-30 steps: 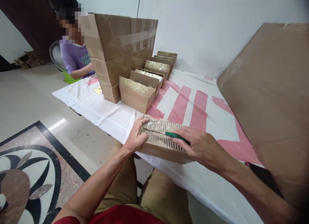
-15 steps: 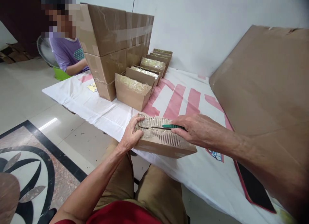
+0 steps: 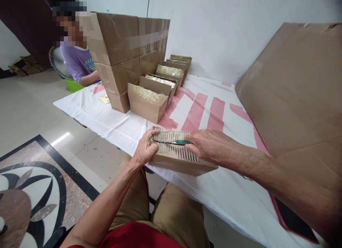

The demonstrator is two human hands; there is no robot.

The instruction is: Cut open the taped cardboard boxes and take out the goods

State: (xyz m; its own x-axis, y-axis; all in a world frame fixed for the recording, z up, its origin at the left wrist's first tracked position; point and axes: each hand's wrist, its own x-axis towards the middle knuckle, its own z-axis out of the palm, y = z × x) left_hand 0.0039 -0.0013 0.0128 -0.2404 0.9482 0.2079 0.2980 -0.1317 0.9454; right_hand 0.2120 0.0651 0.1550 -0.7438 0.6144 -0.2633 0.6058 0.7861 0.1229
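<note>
A small brown cardboard box with a ribbed, torn top lies at the table's near edge. My left hand grips its left end, fingers curled over the top. My right hand is closed on a green-handled knife, whose blade lies along the seam in the middle of the box top, pointing left.
A row of open small boxes filled with plastic-wrapped goods runs back along the white and pink table cover. Tall taped cartons stand to their left. A large cardboard sheet leans at the right. Another person sits at the far left corner.
My right hand has slid the knife leftward along the seam of the box top. My left hand keeps its grip on the box's left end.
</note>
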